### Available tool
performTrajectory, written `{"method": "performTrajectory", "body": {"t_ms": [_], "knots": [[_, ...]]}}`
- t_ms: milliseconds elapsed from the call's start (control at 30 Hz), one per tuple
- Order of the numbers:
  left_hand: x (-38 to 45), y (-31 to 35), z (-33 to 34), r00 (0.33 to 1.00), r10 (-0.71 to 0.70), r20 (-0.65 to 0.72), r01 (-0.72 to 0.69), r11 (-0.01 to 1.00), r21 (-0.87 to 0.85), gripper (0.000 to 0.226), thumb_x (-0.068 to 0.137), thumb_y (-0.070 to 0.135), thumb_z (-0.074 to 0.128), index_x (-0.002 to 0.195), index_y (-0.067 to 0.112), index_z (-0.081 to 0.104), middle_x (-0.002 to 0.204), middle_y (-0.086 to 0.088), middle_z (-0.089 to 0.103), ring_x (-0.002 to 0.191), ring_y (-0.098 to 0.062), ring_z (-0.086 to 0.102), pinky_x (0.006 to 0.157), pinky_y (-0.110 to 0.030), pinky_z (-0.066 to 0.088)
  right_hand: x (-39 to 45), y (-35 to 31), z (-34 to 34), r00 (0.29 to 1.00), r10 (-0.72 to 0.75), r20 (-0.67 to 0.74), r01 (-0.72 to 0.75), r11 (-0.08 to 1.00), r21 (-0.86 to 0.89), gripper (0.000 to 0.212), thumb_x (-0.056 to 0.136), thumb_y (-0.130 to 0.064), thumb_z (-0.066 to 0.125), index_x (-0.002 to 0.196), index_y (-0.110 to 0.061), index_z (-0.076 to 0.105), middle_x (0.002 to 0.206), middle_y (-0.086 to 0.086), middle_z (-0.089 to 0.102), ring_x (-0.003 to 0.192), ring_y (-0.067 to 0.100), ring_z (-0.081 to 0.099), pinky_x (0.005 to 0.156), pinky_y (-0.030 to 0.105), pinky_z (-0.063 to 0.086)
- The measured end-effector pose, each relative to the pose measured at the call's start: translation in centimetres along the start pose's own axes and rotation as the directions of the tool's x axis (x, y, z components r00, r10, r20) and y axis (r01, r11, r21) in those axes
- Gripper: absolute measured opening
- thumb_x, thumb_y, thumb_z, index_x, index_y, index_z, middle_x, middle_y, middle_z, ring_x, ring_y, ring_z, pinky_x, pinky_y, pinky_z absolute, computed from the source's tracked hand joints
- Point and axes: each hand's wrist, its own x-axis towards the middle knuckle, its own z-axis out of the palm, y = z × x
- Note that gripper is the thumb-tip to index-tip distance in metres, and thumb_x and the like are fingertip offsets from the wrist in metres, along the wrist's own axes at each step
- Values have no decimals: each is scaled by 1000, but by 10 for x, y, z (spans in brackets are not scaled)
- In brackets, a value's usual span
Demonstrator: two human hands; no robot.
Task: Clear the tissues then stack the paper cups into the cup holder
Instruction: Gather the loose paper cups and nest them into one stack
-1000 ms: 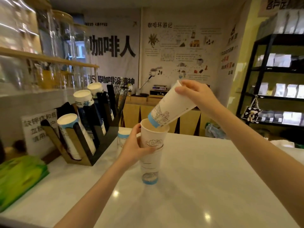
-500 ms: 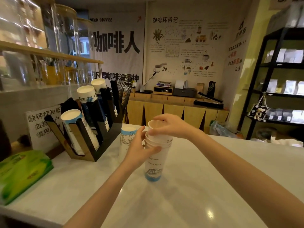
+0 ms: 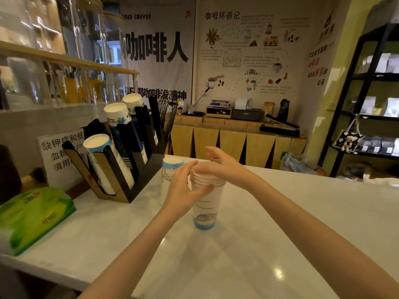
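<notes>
A stack of nested white paper cups (image 3: 206, 203) with a blue base stands upright on the white counter (image 3: 280, 223). My left hand (image 3: 185, 186) grips the stack's left side just under the rims. My right hand (image 3: 222, 165) lies flat on top of the stack, palm down, fingers spread. One more cup (image 3: 170, 171) stands upside down just behind my left hand. The black and wood cup holder (image 3: 121, 169) at the left holds three slanted rows of cups. A green tissue pack (image 3: 32, 216) lies at the counter's left edge.
A printed sign (image 3: 60, 154) leans behind the holder, under a shelf of glass jars (image 3: 64, 61). A black wire basket (image 3: 167, 113) stands behind the holder. The counter's front edge runs close below my forearms. A wooden sideboard and a black shelf unit stand beyond the counter.
My right hand brought a tilted cup down into the stack and pushed it in. It now rests flat on the rims. My left hand has kept its hold on the stack.
</notes>
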Motion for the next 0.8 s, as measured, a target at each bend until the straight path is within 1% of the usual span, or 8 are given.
{"method": "performTrajectory", "body": {"t_ms": [100,167,267,400,500,633,733,800], "knots": [[-2,-1,-4,999,53,7,-54,987,152,73,67,37,72,129,32,35,146,2,28,132,-14,25,105,-37,28,-8,15,-11,998,63,22,-67,955,290,99,58,-60,66,140,-31,19,149,4,30,132,24,34,104,37,30],[-2,-1,-6,996,91,15,-92,969,231,71,66,37,73,128,33,37,148,3,25,133,-15,21,104,-38,26,-16,32,-11,996,55,75,-81,911,405,101,59,-47,74,141,-33,17,148,4,29,128,23,38,103,37,34],[-2,4,-9,975,210,67,-221,919,327,59,68,31,73,121,29,47,145,1,32,132,-16,25,105,-37,25,-26,56,1,989,31,144,-99,866,491,106,53,-24,83,139,-31,22,141,1,39,120,19,46,100,37,41],[1,7,-6,946,295,134,-324,854,406,47,71,23,71,115,23,55,136,-1,47,132,-16,31,110,-46,27,-30,74,30,981,44,189,-126,882,454,97,50,-17,84,132,-27,33,129,6,52,117,22,51,97,45,47],[0,8,-3,938,297,179,-344,863,370,42,74,20,68,114,21,56,126,-1,57,126,-14,39,108,-43,31,-29,82,49,983,17,184,-87,921,380,85,52,-17,84,124,-32,42,120,-2,60,110,15,56,87,33,52],[4,13,-4,945,302,121,-326,884,335,38,76,16,67,112,17,58,120,-4,60,116,-15,48,99,-29,36,-25,86,48,994,18,107,-54,937,346,73,51,-19,85,113,-32,50,111,-5,64,101,11,60,78,25,54],[12,19,-12,955,296,30,-290,906,308,38,78,16,64,115,14,56,116,-7,61,104,-11,49,89,-18,38,-19,84,28,999,35,22,-40,957,288,78,50,-26,84,117,-27,44,113,-1,60,102,15,58,80,30,54],[20,22,-18,956,293,-22,-271,910,315,38,81,18,62,118,13,53,115,-5,60,101,-7,48,81,-7,36,-14,79,11,1000,-1,-10,3,965,264,74,53,-28,83,116,-29,43,110,-3,59,97,11,59,68,21,53]]}}
